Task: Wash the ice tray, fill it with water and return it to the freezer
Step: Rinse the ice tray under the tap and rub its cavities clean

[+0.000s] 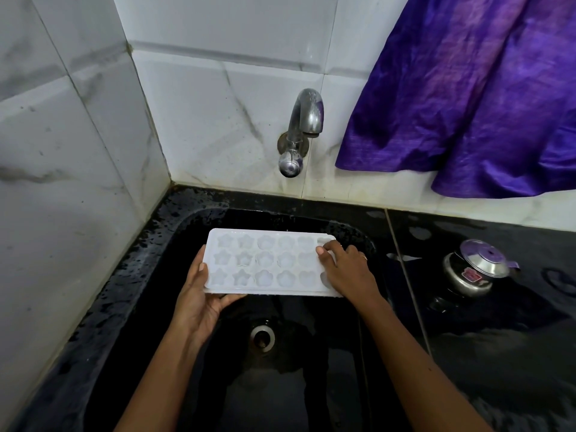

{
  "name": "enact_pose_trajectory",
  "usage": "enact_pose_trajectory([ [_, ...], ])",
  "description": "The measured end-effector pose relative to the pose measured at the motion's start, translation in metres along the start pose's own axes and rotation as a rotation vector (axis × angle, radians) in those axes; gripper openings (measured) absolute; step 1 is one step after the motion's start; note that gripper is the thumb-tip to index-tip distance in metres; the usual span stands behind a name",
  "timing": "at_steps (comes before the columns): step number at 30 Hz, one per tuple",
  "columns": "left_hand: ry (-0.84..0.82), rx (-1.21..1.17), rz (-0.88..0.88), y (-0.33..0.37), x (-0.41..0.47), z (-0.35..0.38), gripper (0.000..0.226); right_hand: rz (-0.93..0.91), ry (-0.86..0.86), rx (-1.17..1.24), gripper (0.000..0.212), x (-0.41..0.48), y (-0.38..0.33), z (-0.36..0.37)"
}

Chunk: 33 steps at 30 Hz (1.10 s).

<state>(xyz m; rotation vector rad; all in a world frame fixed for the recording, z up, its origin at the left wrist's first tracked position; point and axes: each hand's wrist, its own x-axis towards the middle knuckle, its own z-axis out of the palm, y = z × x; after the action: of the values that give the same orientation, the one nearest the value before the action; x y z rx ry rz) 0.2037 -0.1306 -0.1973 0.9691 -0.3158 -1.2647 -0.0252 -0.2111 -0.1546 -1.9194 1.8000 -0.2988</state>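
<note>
Two bare forearms reach in from the bottom edge over a black sink [174, 244], its rim and left wall speckled with water drops. Both hands hold a white ice tray [268, 263] level above the basin, between the metal drain [262, 336] below and the tap [300, 129] on the wall behind. The left hand [199, 294] grips the tray's near left corner, thumb lying up along the left edge and fingers curled underneath. The right hand [346, 269] closes over the tray's right end from above, fingertips [324, 249] pressed on the top face near the far right corner; a ring shows on one finger. The tray faces up, with three rows of moulded cavities, star shapes to the left and rounder flower-like ones to the right. Whether the cavities hold water cannot be told. No stream runs from the chrome tap, whose spout curves out from white marbled tiles [78, 135]. A purple cloth [467, 98] hangs against the wall to the right of the tap. On the black bench [514, 322] right of the sink stands a small steel pot with a lid [477, 269], well apart from the tray.
</note>
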Motion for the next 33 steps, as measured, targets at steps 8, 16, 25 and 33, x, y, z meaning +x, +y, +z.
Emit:
enact_pose_trajectory([
  [8, 0.005, -0.012, -0.011, 0.0, 0.001, 0.003, 0.038, 0.027, -0.008, -0.021, 0.045, -0.003, -0.001, 0.001],
  [16, 0.01, -0.031, -0.013, -0.003, 0.003, 0.006, 0.039, 0.028, -0.023, 0.006, 0.046, 0.001, 0.005, -0.001],
  [25, 0.034, -0.028, -0.009, -0.005, -0.003, 0.024, 0.033, -0.01, -0.021, 0.071, 0.047, 0.011, 0.018, -0.011],
  [33, 0.031, -0.021, 0.003, -0.005, -0.006, 0.027, 0.032, -0.022, 0.009, 0.118, 0.046, 0.008, 0.023, -0.014],
])
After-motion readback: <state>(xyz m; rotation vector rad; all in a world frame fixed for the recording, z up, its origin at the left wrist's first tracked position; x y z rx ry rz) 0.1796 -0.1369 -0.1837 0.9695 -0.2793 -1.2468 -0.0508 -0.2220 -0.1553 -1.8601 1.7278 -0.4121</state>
